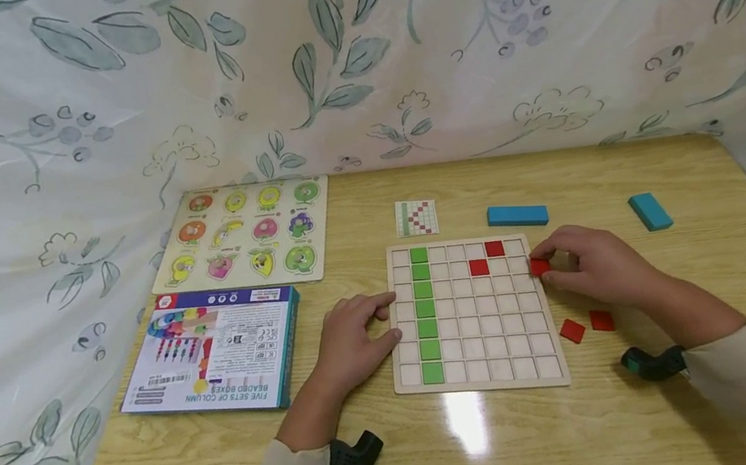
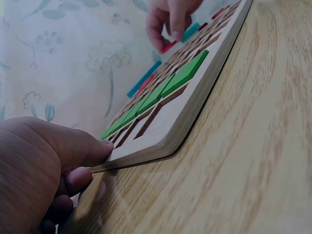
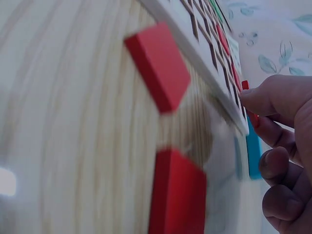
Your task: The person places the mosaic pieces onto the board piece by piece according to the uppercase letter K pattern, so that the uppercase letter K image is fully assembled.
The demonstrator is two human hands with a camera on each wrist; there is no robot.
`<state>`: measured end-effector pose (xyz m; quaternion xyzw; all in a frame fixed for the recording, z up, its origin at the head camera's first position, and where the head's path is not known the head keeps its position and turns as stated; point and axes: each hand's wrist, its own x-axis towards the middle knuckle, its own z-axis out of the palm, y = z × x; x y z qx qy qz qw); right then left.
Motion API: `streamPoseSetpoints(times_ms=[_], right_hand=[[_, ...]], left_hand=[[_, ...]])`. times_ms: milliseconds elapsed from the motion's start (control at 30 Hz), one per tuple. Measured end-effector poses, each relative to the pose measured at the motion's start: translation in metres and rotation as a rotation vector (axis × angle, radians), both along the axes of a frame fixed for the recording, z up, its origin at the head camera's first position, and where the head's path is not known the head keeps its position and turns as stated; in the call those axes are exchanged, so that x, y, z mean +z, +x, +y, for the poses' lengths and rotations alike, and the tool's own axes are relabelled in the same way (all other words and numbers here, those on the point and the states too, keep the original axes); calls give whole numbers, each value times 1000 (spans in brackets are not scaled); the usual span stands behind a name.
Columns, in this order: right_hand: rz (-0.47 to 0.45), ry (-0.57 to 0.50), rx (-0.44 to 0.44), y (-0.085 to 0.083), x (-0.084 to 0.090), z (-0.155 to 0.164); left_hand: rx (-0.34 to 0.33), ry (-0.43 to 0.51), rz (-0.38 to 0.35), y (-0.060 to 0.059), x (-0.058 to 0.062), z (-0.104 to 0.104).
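A wooden grid board (image 1: 488, 387) lies on the table, with a column of green tiles (image 1: 425, 309) near its left side. Two red tiles sit in its upper right cells, one (image 1: 494, 248) diagonally above the other (image 1: 478, 267). My left hand (image 1: 356, 341) rests at the board's left edge, index finger and thumb touching it. Between thumb and fingers my right hand (image 1: 597, 267) pinches another red tile (image 1: 539, 265) at the board's right edge. Two more red tiles, one (image 1: 572, 331) beside the other (image 1: 602, 321), lie on the table below that hand.
Behind the board are a small pattern card (image 1: 417, 218) and a blue block (image 1: 517, 215); a teal block (image 1: 650, 211) lies farther right. To the left are a fruit puzzle board (image 1: 241, 238) and a printed box (image 1: 211, 354). A patterned cloth (image 1: 345, 64) hangs behind the table.
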<state>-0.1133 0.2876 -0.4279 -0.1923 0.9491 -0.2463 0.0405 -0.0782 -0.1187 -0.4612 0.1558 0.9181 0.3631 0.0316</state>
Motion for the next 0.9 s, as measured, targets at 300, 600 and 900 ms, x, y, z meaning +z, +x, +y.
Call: streamPoseSetpoints(times_ms=[300,600,900], right_hand=[[-72,-21,30,-5,4,-28],[-61,-70,109,-12,4,-52],[-73,-78,149,-14,-1,-75]], left_hand=[[-3,1,6,0,2,0],[-5,1,0,-1,5,1],[0,2,-7,0,5,1]])
